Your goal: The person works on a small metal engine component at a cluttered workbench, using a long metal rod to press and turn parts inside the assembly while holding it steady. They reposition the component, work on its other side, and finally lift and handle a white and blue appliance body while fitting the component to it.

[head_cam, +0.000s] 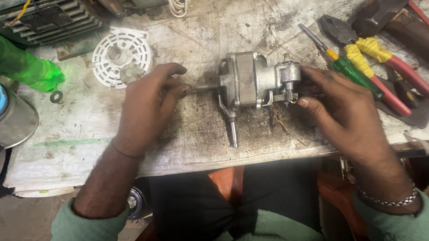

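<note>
On bench: both hands grip motor (251, 81) | right (340, 104): pliers (364, 48), screwdriver (341, 61) | left (149, 101): white grille (122, 55)

A grimy, stained grey workbench (82, 134) fills the frame. At its centre lies a silver metal motor with a shaft (251, 83). A white round plastic grille (122, 55) sits upper left, a small washer (56, 96) beside a green plastic bottle (22, 65). Red-handled pliers with yellow tape (379, 62) and a green-handled screwdriver (345, 63) lie upper right.

A repair workshop, probably – grimy workbench (82, 134) strewn with pliers (364, 46), a screwdriver (338, 61), an opened motor (253, 81).
</note>
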